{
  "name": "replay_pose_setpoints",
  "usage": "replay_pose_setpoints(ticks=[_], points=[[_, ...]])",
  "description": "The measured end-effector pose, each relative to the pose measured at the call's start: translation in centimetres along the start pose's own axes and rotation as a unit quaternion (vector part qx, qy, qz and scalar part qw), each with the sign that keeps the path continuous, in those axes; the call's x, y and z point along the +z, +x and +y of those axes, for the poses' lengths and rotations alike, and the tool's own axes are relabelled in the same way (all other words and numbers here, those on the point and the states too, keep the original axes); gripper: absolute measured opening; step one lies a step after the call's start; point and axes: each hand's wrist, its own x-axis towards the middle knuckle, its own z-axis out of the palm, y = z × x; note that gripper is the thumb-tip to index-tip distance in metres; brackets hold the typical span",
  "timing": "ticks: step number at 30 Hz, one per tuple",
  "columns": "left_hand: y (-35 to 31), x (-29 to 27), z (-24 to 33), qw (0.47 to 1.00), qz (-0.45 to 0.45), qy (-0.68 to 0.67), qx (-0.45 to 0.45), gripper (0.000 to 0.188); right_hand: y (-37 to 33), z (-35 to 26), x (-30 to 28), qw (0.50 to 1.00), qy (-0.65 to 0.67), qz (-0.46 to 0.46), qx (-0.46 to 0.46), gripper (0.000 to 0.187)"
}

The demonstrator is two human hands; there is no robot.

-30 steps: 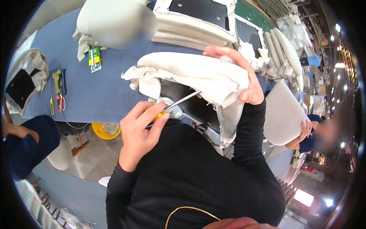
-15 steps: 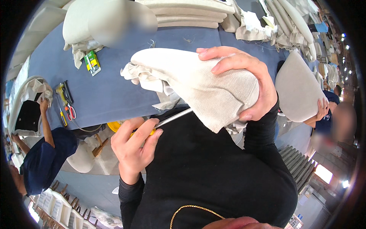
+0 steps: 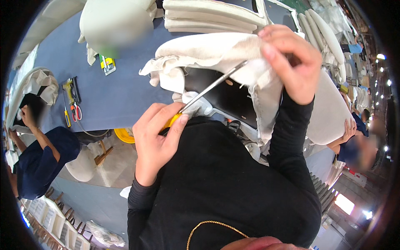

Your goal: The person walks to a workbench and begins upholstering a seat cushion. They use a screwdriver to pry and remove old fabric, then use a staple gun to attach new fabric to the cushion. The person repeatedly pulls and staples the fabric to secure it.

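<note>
In the head view, a workshop spreads around a blue bench, with padded seats stacked along its far edge and a staple gun and scissors near its near left corner. The seat in hand is over the near edge, tilted, its black board showing. It looks light: soft padding and limp, fraying cloth over a stiff board, so the padded rim seems the best hold. The left hand is closed around the screwdriver, a rigid, straight tool best held by its yellow handle; the seat lies ahead and rightward of this hand. The right hand grips the seat's right end, fingers and thumb closed on the cloth. Whether the tip touches cloth, I cannot tell.
</note>
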Motion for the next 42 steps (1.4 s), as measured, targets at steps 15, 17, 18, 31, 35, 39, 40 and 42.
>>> replay_pose_setpoints(ticks=[15,17,18,31,35,39,40,42], points=[[2.2,1.8,0.3,0.999,0.033,0.0,-0.001,0.019,1.3,3.8,0.2,0.993,0.119,0.002,-0.012,0.012],[2.2,1.9,0.5,0.999,0.035,0.002,-0.006,0.019,1.2,4.0,-0.3,0.993,0.106,-0.032,-0.029,0.015],[2.3,1.9,0.6,0.999,0.033,0.002,-0.008,0.019,1.2,4.1,-0.5,0.993,0.098,-0.049,-0.038,0.016],[1.0,1.7,0.3,0.997,0.026,0.043,0.064,0.022,0.0,3.6,-1.2,0.968,0.152,-0.149,-0.134,0.061],[0.4,0.6,0.1,0.99,0.019,0.07,0.119,0.027,-1.6,2.0,0.2,0.951,0.249,-0.182,0.039,0.117],[-1.1,-1.0,1.0,0.988,-0.011,0.099,0.122,0.03,-2.1,1.6,0.2,0.936,0.236,-0.261,-0.003,0.108],[-1.6,-1.3,1.1,0.987,-0.013,0.105,0.118,0.03,-2.2,1.1,0.6,0.937,0.227,-0.267,-0.005,0.103],[-1.4,-2.1,1.8,0.986,-0.027,0.109,0.124,0.033,-2.7,0.1,0.8,0.941,0.218,-0.259,0.009,0.097]])
